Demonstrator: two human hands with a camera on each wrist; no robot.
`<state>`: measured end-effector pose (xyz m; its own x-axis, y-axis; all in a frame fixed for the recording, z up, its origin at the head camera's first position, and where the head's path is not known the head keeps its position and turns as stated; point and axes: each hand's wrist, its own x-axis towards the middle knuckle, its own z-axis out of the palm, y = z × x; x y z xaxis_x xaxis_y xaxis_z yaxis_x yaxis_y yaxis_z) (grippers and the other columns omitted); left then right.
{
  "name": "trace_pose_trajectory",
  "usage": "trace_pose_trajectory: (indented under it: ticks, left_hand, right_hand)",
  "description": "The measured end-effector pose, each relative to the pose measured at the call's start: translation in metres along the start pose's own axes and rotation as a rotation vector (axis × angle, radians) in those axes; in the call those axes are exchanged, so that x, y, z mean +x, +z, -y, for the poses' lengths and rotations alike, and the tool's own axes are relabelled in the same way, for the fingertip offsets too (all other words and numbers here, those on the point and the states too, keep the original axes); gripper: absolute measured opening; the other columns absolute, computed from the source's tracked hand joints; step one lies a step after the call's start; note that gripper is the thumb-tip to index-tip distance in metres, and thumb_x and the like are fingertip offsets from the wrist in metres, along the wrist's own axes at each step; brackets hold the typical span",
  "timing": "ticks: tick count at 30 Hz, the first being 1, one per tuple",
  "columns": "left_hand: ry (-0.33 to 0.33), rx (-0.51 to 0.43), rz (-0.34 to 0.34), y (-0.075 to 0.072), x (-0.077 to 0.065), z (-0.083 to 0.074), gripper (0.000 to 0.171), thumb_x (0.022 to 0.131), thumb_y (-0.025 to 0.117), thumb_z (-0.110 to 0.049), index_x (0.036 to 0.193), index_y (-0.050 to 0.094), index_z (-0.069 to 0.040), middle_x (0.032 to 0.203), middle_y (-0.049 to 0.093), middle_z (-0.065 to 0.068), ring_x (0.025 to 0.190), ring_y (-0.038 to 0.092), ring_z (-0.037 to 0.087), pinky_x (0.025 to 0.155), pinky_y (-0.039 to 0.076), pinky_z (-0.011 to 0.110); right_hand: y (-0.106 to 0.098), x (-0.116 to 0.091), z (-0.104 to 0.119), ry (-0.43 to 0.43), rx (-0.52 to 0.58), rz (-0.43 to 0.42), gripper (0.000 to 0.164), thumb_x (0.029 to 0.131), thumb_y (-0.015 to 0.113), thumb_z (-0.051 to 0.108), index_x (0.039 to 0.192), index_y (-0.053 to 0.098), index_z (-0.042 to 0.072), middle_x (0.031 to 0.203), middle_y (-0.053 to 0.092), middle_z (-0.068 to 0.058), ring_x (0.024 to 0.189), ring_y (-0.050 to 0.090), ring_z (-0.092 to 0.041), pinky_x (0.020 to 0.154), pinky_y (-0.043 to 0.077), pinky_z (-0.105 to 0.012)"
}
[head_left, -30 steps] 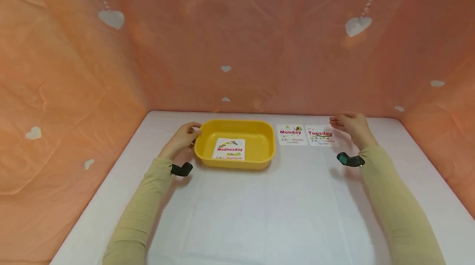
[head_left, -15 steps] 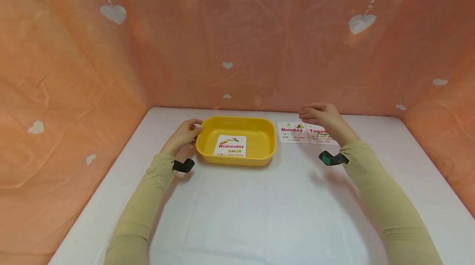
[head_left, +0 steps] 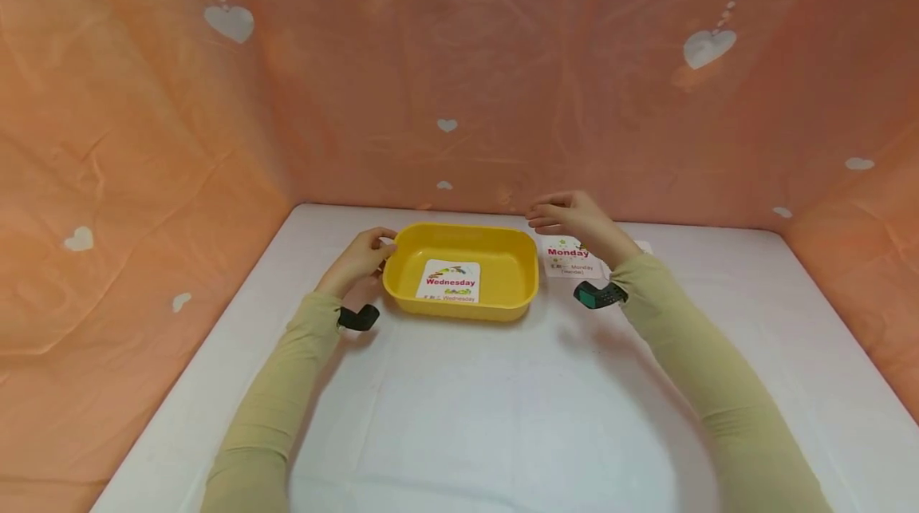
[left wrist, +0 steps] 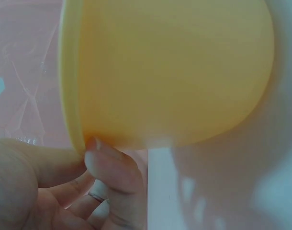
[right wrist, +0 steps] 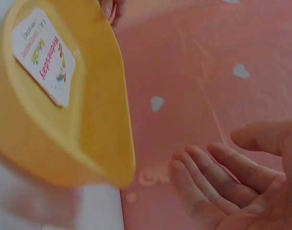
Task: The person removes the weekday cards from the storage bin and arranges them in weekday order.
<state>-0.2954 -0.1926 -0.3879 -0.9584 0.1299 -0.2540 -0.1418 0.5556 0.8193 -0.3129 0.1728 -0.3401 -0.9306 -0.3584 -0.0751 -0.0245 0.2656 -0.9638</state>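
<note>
A yellow plastic basin point(head_left: 502, 310) stands toward the back of the table, with a white card printed Wednesday point(head_left: 448, 282) lying inside. My left hand point(head_left: 359, 262) pinches the basin's left rim between thumb and forefinger, as the left wrist view shows close up. To the basin's right, my right hand point(head_left: 574, 222) hovers with its fingers loosely extended and nothing in them; in the right wrist view its fingertips point(right wrist: 177, 165) are apart from the basin's end. Below that hand lies a card printed Monday point(head_left: 572, 258). The card printed Tuesday point(head_left: 644, 247) is mostly hidden behind the right forearm.
A white cloth covers the table point(head_left: 459, 401). An orange-pink curtain point(head_left: 474, 82) with white hearts closes off the back and both sides. Black straps with small devices point(head_left: 599, 294) sit on both wrists.
My right hand has moved left, from over the Tuesday card to beside the basin's right end. My left hand has kept its hold on the rim.
</note>
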Motion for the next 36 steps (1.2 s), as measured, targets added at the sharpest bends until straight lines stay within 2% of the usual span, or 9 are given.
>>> trace_pose_trajectory:
  ticks: [8, 12, 17, 20, 26, 36]
  left_hand:
    - [0.016, 0.004, -0.002, 0.001, 0.001, 0.001, 0.038, 0.102, 0.046, -0.018, 0.137, 0.043, -0.005, 0.102, 0.052, 0.019, 0.075, 0.054, 0.025, 0.064, 0.050, 0.035]
    - [0.015, 0.010, -0.010, 0.001, 0.002, 0.002, 0.037, 0.102, 0.047, -0.017, 0.137, 0.043, -0.004, 0.103, 0.052, 0.020, 0.078, 0.055, 0.025, 0.063, 0.050, 0.031]
    - [0.004, 0.017, -0.015, 0.003, 0.002, 0.003, 0.037, 0.102, 0.047, -0.017, 0.136, 0.043, -0.004, 0.103, 0.053, 0.019, 0.078, 0.055, 0.026, 0.064, 0.050, 0.032]
    - [-0.002, 0.007, -0.014, 0.004, 0.001, 0.003, 0.036, 0.102, 0.047, -0.018, 0.136, 0.044, -0.005, 0.102, 0.052, 0.018, 0.076, 0.055, 0.025, 0.063, 0.050, 0.033]
    - [0.029, -0.016, -0.007, 0.005, 0.001, 0.004, 0.036, 0.102, 0.046, -0.017, 0.136, 0.044, -0.004, 0.096, 0.051, 0.017, 0.071, 0.054, 0.023, 0.060, 0.048, 0.033]
    - [0.037, -0.017, 0.001, 0.007, 0.000, 0.003, 0.036, 0.102, 0.047, -0.016, 0.135, 0.044, -0.004, 0.097, 0.052, 0.018, 0.076, 0.054, 0.026, 0.062, 0.048, 0.032]
  right_hand:
    - [0.024, 0.020, 0.007, 0.036, -0.011, 0.094, 0.038, 0.099, 0.054, 0.016, 0.129, 0.054, -0.006, 0.123, 0.057, -0.026, 0.114, 0.055, -0.038, 0.094, 0.045, -0.041]
    - [0.036, 0.028, 0.007, 0.058, 0.045, 0.136, 0.038, 0.099, 0.053, 0.015, 0.129, 0.051, -0.008, 0.124, 0.056, -0.027, 0.115, 0.055, -0.037, 0.093, 0.047, -0.039]
    - [0.047, 0.035, 0.005, 0.071, 0.101, 0.172, 0.038, 0.100, 0.051, 0.013, 0.130, 0.049, -0.011, 0.126, 0.052, -0.032, 0.117, 0.051, -0.042, 0.094, 0.046, -0.041]
    - [0.051, 0.040, 0.002, 0.083, 0.096, 0.173, 0.039, 0.100, 0.051, 0.014, 0.129, 0.050, -0.011, 0.125, 0.053, -0.032, 0.116, 0.052, -0.042, 0.092, 0.046, -0.041]
    - [0.059, 0.050, -0.004, 0.121, 0.092, 0.153, 0.038, 0.100, 0.050, 0.014, 0.127, 0.051, -0.013, 0.125, 0.054, -0.031, 0.116, 0.054, -0.040, 0.093, 0.046, -0.042]
    - [0.070, 0.049, -0.010, 0.164, 0.034, 0.208, 0.041, 0.101, 0.047, 0.014, 0.130, 0.047, -0.015, 0.126, 0.053, -0.031, 0.117, 0.052, -0.040, 0.097, 0.042, -0.047]
